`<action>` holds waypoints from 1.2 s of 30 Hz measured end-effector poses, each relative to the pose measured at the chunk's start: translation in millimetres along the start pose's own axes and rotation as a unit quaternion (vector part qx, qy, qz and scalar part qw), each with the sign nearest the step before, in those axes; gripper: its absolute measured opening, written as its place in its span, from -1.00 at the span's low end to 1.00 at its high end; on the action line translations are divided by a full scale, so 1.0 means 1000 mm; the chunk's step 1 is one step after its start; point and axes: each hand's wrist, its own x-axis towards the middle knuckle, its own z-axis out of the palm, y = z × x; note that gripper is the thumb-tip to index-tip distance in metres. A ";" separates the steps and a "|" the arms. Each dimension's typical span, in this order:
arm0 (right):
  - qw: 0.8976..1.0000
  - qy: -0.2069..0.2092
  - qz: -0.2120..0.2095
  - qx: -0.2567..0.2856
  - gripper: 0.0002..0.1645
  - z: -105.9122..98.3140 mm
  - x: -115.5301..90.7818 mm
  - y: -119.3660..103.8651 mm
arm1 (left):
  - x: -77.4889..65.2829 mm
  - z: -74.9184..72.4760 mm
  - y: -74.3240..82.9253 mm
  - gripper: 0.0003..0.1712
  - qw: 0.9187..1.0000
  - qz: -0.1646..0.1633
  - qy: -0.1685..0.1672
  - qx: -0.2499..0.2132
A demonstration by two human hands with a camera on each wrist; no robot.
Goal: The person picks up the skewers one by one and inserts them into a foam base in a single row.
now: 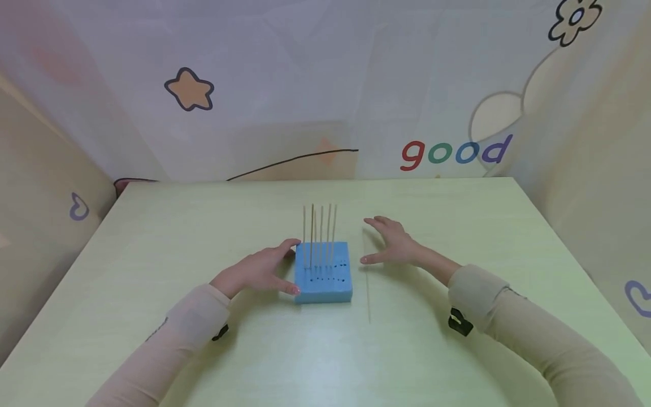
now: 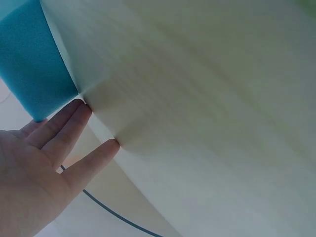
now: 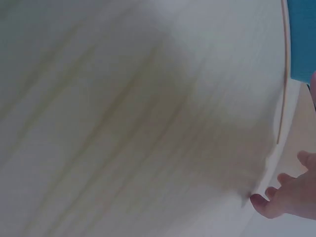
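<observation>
In the head view a blue foam block [image 1: 323, 297] with rows of small holes sits mid-table. Several thin wooden sticks [image 1: 312, 234] stand upright in its rear left part. My left hand [image 1: 259, 270] is spread along the block's left side, thumb by the front corner and fingers by the back one. Its straight fingers [image 2: 69, 123] meet the block's corner in the left wrist view. To the right, a loose thin stick [image 1: 368, 299] lies lengthwise on the table. Beside it my right hand [image 1: 394, 244] is spread with nothing in it, thumb and fingertips close to the stick.
The pale wood-grained table [image 1: 203, 215] reaches back to a printed cloth [image 1: 285, 73] hanging behind it. More cloth hangs along the left and right sides. A dark wrist strap piece [image 1: 460, 322] shows under the right sleeve.
</observation>
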 end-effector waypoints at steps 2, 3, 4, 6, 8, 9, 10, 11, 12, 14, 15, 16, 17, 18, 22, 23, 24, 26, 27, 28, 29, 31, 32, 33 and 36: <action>1.000 -0.007 0.020 -0.011 0.18 0.002 0.001 0.001 | 0.001 0.000 0.000 0.21 1.000 0.002 0.001 0.001; 0.999 -0.011 0.029 -0.017 0.20 0.003 0.002 0.002 | 0.001 0.000 -0.001 0.21 1.000 0.003 0.001 0.001; 0.999 -0.014 0.034 -0.025 0.23 0.004 0.003 0.002 | 0.001 0.000 -0.001 0.21 1.000 0.003 0.001 0.001; 0.998 -0.022 0.041 -0.038 0.26 0.007 0.003 0.002 | 0.001 0.000 -0.001 0.22 1.000 0.002 -0.001 -0.003; 0.997 -0.030 0.044 -0.051 0.28 0.009 0.003 0.002 | 0.001 0.001 -0.001 0.22 1.000 0.001 -0.003 -0.005; 0.997 -0.033 0.043 -0.056 0.29 0.010 0.003 0.002 | 0.001 0.002 -0.002 0.22 1.000 0.001 -0.003 -0.004; 0.997 -0.036 0.041 -0.062 0.28 0.010 0.003 0.001 | 0.000 0.002 -0.002 0.22 1.000 0.001 -0.004 -0.002; 0.996 -0.038 0.040 -0.067 0.28 0.011 0.003 0.001 | 0.000 0.002 -0.002 0.21 1.000 0.000 -0.003 0.000; 0.996 -0.039 0.037 -0.073 0.27 0.012 0.004 0.001 | 0.000 0.003 -0.003 0.21 1.000 0.001 -0.002 0.002; 0.995 -0.041 0.032 -0.086 0.25 0.012 0.005 0.000 | 0.000 0.003 -0.003 0.21 1.000 0.002 0.002 0.006; 0.994 -0.042 0.031 -0.093 0.24 0.012 0.005 0.000 | 0.000 0.003 -0.003 0.20 1.000 0.003 0.003 0.007; 0.994 -0.043 0.030 -0.100 0.24 0.011 0.006 -0.001 | 0.000 0.003 -0.003 0.20 1.000 0.004 0.003 0.007; 0.993 -0.044 0.030 -0.107 0.23 0.011 0.007 -0.001 | 0.001 0.002 -0.003 0.20 1.000 0.005 0.003 0.006; 0.992 -0.045 0.030 -0.113 0.23 0.011 0.007 -0.002 | 0.001 0.002 -0.003 0.20 1.000 0.006 0.003 0.005; 0.990 -0.051 0.036 -0.126 0.22 0.009 0.010 -0.004 | 0.002 0.001 -0.003 0.21 1.000 0.003 0.002 0.003; 0.990 -0.052 0.038 -0.127 0.22 0.009 0.010 -0.004 | 0.002 0.001 -0.003 0.21 1.000 0.002 0.002 0.003; 0.990 -0.053 0.039 -0.128 0.22 0.008 0.011 -0.004 | 0.002 0.001 -0.003 0.21 1.000 0.001 0.002 0.004; 0.989 -0.055 0.041 -0.129 0.21 0.008 0.012 -0.005 | 0.002 0.001 -0.002 0.21 1.000 0.000 0.002 0.004; 0.989 -0.055 0.042 -0.130 0.19 0.008 0.012 -0.006 | 0.002 0.001 -0.002 0.21 1.000 0.000 0.002 0.004; 0.989 -0.055 0.043 -0.131 0.18 0.008 0.012 -0.006 | 0.003 0.001 -0.002 0.21 1.000 0.000 0.003 0.005; 0.989 -0.054 0.044 -0.130 0.17 0.008 0.013 -0.006 | 0.003 0.000 -0.001 0.21 1.000 0.000 0.003 0.005; 0.990 -0.051 0.044 -0.126 0.15 0.008 0.013 -0.007 | 0.003 0.000 -0.001 0.21 1.000 -0.001 0.003 0.005; 0.990 -0.049 0.044 -0.123 0.15 0.008 0.013 -0.007 | 0.003 0.000 -0.001 0.21 1.000 -0.002 0.003 0.005; 0.991 -0.047 0.044 -0.116 0.14 0.008 0.013 -0.008 | 0.003 0.000 0.000 0.21 1.000 -0.003 0.002 0.006; 0.994 -0.040 0.045 -0.093 0.14 0.008 0.014 -0.008 | 0.003 0.000 0.000 0.22 1.000 -0.004 0.001 0.004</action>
